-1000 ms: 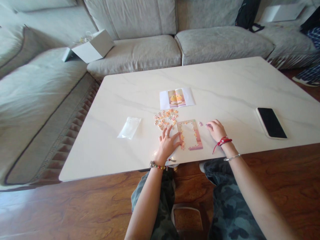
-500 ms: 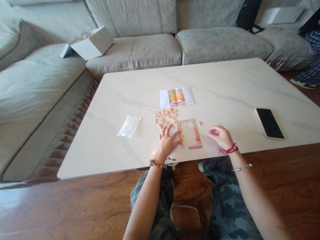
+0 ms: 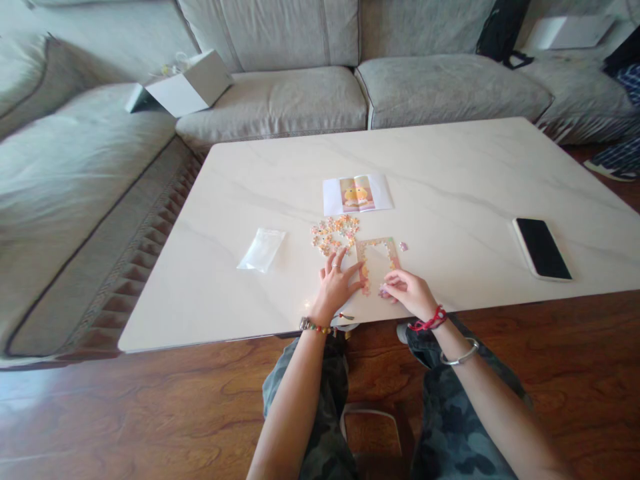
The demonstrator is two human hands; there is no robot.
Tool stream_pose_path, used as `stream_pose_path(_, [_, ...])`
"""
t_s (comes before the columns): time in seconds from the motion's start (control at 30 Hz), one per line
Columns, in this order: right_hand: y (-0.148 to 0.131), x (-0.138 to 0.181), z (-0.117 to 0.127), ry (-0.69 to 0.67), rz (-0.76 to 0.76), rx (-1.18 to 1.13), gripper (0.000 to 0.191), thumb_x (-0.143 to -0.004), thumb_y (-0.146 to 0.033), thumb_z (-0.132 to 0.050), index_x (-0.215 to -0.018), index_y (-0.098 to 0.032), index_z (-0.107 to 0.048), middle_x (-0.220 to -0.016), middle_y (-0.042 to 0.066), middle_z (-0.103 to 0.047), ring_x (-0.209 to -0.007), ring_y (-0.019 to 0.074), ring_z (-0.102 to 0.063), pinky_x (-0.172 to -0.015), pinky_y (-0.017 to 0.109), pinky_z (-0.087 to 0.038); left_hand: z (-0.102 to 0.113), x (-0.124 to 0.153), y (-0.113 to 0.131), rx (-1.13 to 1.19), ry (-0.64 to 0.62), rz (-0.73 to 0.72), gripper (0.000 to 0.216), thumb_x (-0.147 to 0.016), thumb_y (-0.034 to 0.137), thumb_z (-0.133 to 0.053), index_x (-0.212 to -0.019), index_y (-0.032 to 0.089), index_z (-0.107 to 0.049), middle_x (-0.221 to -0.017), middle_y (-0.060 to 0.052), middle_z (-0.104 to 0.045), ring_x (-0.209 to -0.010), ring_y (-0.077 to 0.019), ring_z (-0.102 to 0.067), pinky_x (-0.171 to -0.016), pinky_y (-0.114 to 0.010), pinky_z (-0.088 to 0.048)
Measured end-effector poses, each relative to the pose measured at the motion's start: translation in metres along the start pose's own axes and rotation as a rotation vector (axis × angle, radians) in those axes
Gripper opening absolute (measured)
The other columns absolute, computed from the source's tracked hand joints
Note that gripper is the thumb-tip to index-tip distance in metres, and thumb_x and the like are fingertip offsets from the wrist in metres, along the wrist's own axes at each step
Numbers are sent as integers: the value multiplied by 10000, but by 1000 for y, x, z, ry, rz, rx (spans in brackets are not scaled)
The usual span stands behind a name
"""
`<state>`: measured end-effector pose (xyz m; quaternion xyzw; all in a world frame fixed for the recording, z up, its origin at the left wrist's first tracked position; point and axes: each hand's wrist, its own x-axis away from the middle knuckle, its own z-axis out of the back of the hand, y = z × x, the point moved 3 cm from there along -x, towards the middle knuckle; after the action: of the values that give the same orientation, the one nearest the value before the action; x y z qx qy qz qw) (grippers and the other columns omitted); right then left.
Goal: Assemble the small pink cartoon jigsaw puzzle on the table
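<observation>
Head view has a partly built, pink-and-yellow rectangular jigsaw border lying near the middle of the white, marble-look table, close to the near edge. Left hand is spread loosely, thumb and index on the border's left side. Right hand has its fingers bunched at the near right corner, touching purple bits there, but honestly can't tell if they're gripping one. One small, loose purple-pink piece sits just right of the far right corner, and a scattered pile of tiny orange-and-white jigsaw pieces is off to the far left of the border
</observation>
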<state>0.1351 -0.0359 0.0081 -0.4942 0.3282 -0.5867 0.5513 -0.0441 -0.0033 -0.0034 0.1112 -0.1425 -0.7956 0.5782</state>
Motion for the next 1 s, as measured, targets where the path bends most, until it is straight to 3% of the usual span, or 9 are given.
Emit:
stream_pose_path(0.23, [2, -1, -9, -20, -27, 64, 110, -711, -259, -546, -745, -175, -608, -705, 44, -680, -669, 172, -655, -469, 219, -500, 7, 1, 4, 66, 28, -68, 396, -759, 392, -556, -1150, 345, -520, -1399, -58, -228, -1259, -327, -187, -898, -512, -363])
stream_pose_path(0.43, [6, -1, -17, -20, -56, 211, 114, -736, -267, -558, -740, -175, -625, -650, 33, -678, -539, 148, -629, -462, 229, -482, 10, 4, 12, 135, 31, -220, 234, -754, 359, -569, -964, 279, -636, -1382, -47, -270, -1259, -304, -194, -951, -499, -319])
stream_pose_path(0.53, [3, -3, -18, 25, 47, 414, 100, -731, -242, -584, -732, -176, -659, -615, 31, -669, -534, 147, -616, -570, 257, -492, 9, 5, 14, 164, 5, -272, 203, -748, 356, -577, -914, 267, -651, -1377, -37, -285, -1260, -299, -195, -975, -493, -297])
stream_pose_path(0.67, [-1, -4, -15, 101, 258, 562, 88, -738, -203, -587, -737, -183, -672, -747, 53, -681, -690, 161, -622, -689, 269, -478, 7, 5, 16, 184, -37, -297, 178, -734, 366, -590, -860, 261, -661, -1372, -29, -300, -1255, -300, -206, -973, -491, -301])
stream_pose_path(1.0, [11, 7, 3, 3, 430, 677, 151, -803, -212, -511, -786, -199, -660, -795, 39, -607, -710, 125, -589, -692, 231, -465, -1, 6, 28, 159, -88, -274, 216, -701, 373, -625, -868, 238, -637, -1365, -55, -308, -1246, -305, -215, -924, -504, -346])
